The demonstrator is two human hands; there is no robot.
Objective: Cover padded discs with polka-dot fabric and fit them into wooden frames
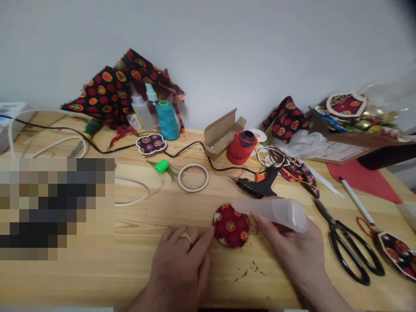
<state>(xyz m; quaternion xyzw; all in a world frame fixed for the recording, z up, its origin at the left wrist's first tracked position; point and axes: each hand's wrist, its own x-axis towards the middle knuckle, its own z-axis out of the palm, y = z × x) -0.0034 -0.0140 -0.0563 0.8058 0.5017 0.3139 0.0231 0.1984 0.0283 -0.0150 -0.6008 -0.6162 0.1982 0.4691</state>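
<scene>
A round disc covered in dark red floral fabric (230, 232) lies flat on the wooden table. My right hand (289, 242) is wrapped around a translucent white squeeze bottle (286, 212), tilted almost level, its narrow end over the disc's upper rim. The bottle's contents cannot be made out. Against the disc's left edge rests the index fingertip of my left hand (183, 264); this hand lies palm down, a ring on one finger, holding nothing. Beyond the disc is a flat wooden ring (194, 178). Dark thread scraps (245, 273) lie between my hands.
A black glue gun (256, 184) lies behind the bottle, its cord trailing left. At right are black-handled scissors (349, 242) and a white pen (357, 201). A teal thread cone (167, 120), red spool (241, 147) and small cardboard box (222, 134) stand along the wall.
</scene>
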